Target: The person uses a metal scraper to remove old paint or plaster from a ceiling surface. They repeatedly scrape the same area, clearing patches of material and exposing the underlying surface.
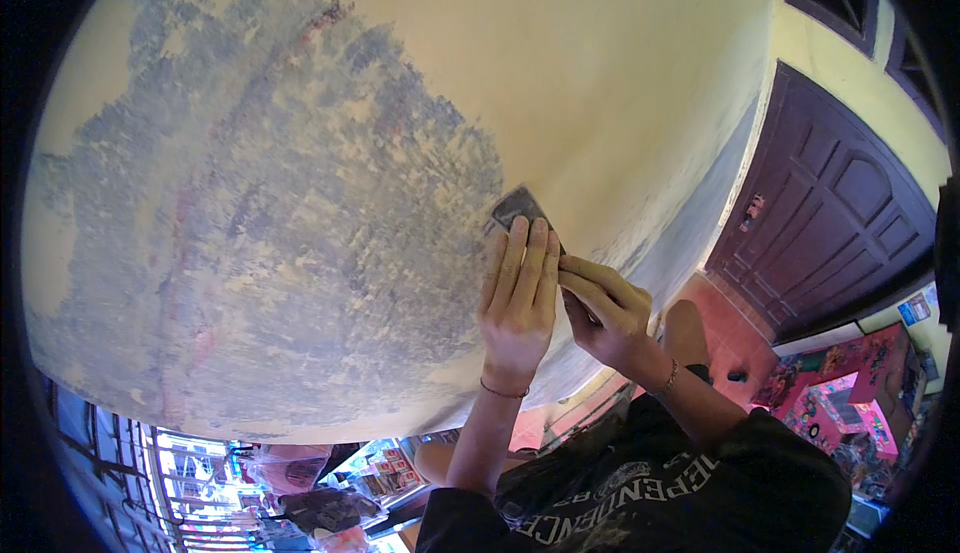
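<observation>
Before me rises a cream-painted wall [600,87] with a wide, mottled grey patch [285,215] and a few reddish streaks. A dark, flat rectangular pad [519,206], which looks like folded sandpaper, lies against the wall at the patch's right border. My left hand [520,290] holds it down with straight fingers laid flat over its lower part, leaving the upper end uncovered. Close beside, my right hand [611,309] pinches the pad's lower right edge between thumb and fingers. Pale dust coats the fingers of both hands.
A dark panelled door [825,208] stands to the right, above a red tiled floor [720,320]. Pink furniture [832,380] bearing assorted items is at the lower right. Metal window bars [165,485] and cluttered goods [330,508] appear at the lower left.
</observation>
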`<state>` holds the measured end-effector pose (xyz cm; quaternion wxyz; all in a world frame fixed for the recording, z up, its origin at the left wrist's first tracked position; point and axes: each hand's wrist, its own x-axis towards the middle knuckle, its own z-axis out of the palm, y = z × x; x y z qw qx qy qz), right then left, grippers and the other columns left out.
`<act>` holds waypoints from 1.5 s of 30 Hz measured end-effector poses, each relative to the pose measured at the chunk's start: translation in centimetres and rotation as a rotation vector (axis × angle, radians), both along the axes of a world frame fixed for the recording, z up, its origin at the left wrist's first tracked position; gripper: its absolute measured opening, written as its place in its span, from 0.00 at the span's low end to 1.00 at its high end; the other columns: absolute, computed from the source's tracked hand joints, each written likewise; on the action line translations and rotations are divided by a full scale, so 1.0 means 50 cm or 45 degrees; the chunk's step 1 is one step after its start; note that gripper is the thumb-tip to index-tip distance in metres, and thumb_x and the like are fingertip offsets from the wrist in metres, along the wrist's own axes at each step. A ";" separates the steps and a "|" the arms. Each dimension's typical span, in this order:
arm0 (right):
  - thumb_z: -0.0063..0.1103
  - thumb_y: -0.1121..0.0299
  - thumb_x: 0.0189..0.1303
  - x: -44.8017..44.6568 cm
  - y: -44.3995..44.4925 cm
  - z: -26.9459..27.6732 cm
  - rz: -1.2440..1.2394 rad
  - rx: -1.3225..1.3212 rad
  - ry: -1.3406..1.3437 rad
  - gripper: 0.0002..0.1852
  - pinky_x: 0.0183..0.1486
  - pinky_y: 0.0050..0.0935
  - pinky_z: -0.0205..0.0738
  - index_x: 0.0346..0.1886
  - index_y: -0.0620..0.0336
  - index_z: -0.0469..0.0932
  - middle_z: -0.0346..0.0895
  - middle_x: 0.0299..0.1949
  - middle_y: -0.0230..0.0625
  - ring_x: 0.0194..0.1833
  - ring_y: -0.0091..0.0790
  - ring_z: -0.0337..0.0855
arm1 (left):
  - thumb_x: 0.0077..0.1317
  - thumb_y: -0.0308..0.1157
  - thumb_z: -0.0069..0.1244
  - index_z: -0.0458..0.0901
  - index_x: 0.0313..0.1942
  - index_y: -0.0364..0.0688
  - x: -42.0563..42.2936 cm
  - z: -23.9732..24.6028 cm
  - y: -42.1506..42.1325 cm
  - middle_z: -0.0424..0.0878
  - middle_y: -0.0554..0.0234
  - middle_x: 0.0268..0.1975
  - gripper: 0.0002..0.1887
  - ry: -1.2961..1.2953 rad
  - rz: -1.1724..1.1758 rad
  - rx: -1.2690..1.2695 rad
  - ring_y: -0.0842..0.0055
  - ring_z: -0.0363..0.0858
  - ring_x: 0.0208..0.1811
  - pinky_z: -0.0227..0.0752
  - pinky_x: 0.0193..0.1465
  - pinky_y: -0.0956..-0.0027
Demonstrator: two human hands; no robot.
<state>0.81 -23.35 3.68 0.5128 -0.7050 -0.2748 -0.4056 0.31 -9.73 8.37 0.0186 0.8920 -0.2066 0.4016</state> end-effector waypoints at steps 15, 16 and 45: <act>0.69 0.84 0.59 -0.017 -0.032 0.014 0.033 -0.067 0.286 0.18 0.51 0.36 0.88 0.53 0.59 0.86 0.88 0.54 0.48 0.50 0.48 0.92 | 0.63 0.22 0.59 0.89 0.55 0.38 0.008 0.005 -0.002 0.87 0.56 0.62 0.19 -0.034 -0.166 -0.140 0.58 0.82 0.68 0.75 0.72 0.49; 0.68 0.83 0.61 -0.015 -0.047 0.009 -0.007 -0.083 0.244 0.18 0.52 0.36 0.87 0.54 0.61 0.86 0.87 0.54 0.49 0.52 0.48 0.92 | 0.62 0.23 0.59 0.89 0.55 0.38 0.012 0.000 0.003 0.87 0.56 0.62 0.19 -0.023 -0.254 -0.145 0.60 0.82 0.68 0.76 0.72 0.52; 0.72 0.79 0.62 -0.176 -0.168 -0.050 0.064 -0.571 0.464 0.17 0.44 0.35 0.86 0.55 0.59 0.89 0.89 0.51 0.47 0.45 0.45 0.93 | 0.62 0.40 0.59 0.87 0.36 0.47 -0.045 -0.270 0.013 0.87 0.55 0.34 0.08 1.153 -0.020 -0.052 0.57 0.90 0.39 0.80 0.45 0.55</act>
